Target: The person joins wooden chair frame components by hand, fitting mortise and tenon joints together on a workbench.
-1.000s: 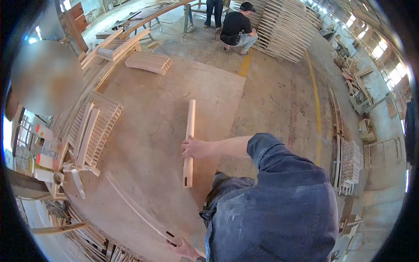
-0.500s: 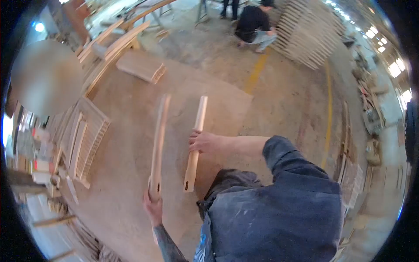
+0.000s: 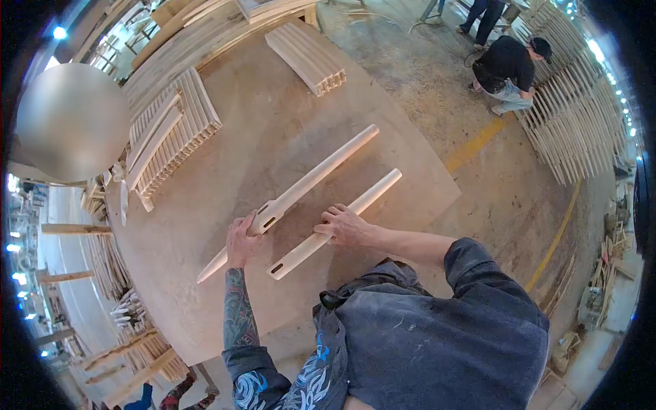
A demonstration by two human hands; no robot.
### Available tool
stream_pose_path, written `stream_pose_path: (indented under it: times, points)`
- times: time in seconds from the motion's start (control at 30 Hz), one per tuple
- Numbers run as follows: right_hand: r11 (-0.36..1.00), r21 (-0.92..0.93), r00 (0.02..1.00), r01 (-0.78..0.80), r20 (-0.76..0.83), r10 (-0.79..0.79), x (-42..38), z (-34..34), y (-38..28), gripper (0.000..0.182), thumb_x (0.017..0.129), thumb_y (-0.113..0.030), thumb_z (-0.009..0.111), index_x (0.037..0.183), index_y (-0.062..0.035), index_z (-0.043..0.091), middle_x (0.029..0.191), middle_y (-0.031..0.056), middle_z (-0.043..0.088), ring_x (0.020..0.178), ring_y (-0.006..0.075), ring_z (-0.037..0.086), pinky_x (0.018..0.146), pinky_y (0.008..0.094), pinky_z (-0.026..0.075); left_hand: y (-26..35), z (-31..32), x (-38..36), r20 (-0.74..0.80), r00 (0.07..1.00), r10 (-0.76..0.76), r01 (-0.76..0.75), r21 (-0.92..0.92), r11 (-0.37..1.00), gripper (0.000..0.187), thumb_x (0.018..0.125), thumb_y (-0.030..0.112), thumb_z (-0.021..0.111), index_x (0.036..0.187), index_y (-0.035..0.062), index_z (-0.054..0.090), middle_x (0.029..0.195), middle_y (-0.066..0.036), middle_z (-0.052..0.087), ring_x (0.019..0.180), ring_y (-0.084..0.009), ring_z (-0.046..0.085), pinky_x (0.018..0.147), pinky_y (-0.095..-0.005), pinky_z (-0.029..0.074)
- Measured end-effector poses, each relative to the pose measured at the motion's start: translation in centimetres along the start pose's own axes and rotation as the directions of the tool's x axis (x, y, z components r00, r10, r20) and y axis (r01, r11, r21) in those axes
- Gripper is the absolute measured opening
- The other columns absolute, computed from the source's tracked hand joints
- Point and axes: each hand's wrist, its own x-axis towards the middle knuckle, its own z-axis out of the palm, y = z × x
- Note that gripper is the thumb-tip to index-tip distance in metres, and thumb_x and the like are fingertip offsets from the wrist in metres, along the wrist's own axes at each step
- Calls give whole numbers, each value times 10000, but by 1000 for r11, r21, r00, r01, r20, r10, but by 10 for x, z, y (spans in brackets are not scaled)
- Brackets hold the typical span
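Two pale wooden chair-leg-like pieces lie slantwise over the broad tabletop (image 3: 171, 287). My left hand (image 3: 244, 239) is wrapped round the longer wooden piece (image 3: 321, 171), just below its wider part with a dark slot. This piece's tapered lower end sticks out past my hand toward the lower left. My right hand (image 3: 342, 225) grips the shorter wooden piece (image 3: 372, 193) near its middle, from above. A slot shows at that piece's lower left end. The two pieces are roughly parallel, with a gap between them.
A stack of slotted wooden parts (image 3: 188, 140) sits at the table's left, and a smaller bundle (image 3: 304, 55) at the far edge. Beyond the right corner a person in black (image 3: 509, 68) crouches by stacked wooden slats (image 3: 574, 116). Wood piles (image 3: 113, 263) stand at left.
Both pieces have turned from nearly upright in view to a slant toward the upper right. The camera view has turned too. Each hand keeps hold of its piece.
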Motion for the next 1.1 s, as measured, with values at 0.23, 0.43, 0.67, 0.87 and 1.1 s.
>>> stream_pose_path:
  times: [0.23, 0.43, 0.67, 0.87, 1.1]
  points:
    - [920, 369, 952, -135, -208, 223, 58, -57, 78, 293, 773, -333, 673, 993, -139, 683, 858, 137, 666, 858, 315, 633, 778, 438, 497, -9, -3, 3, 73, 995, -61, 64, -34, 997, 741, 592, 163, 815, 1295, 196, 581, 1007, -94, 601, 962, -290, 554, 890, -395, 449]
    - [739, 280, 623, -613, -403, 670, 151, -100, 195, 252, 795, -273, 570, 952, -100, 665, 871, 179, 682, 809, 347, 661, 723, 437, 517, -23, 1, 8, 75, 997, 17, -16, -19, 1000, 741, 587, 129, 819, 1287, 193, 585, 1010, -92, 600, 960, -291, 555, 871, -391, 453]
    - [694, 202, 532, -691, -508, 677, 198, -73, 241, 206, 788, -295, 597, 823, -98, 651, 781, 172, 672, 755, 335, 665, 658, 449, 503, -19, 1, 9, 80, 997, -17, 16, 10, 1000, 742, 580, 154, 828, 1281, 194, 587, 1020, -90, 591, 976, -294, 545, 876, -402, 446]
    - [802, 241, 608, -546, -545, 577, 154, -81, 147, 175, 771, -243, 636, 689, -88, 631, 643, 138, 643, 602, 326, 645, 553, 432, 492, 10, -18, 12, 178, 982, -70, 57, 80, 995, 827, 609, 262, 833, 1357, 179, 490, 1126, -114, 561, 1028, -316, 537, 903, -436, 439]
    - [710, 541, 693, -451, -289, 661, 46, -141, -26, 240, 725, -236, 696, 619, -50, 587, 591, 103, 618, 555, 288, 627, 536, 376, 490, 133, -8, 30, -168, 976, 136, -136, 7, 991, 927, 647, 296, 811, 1435, 115, 356, 1365, -206, 427, 1255, -397, 424, 1020, -469, 386]
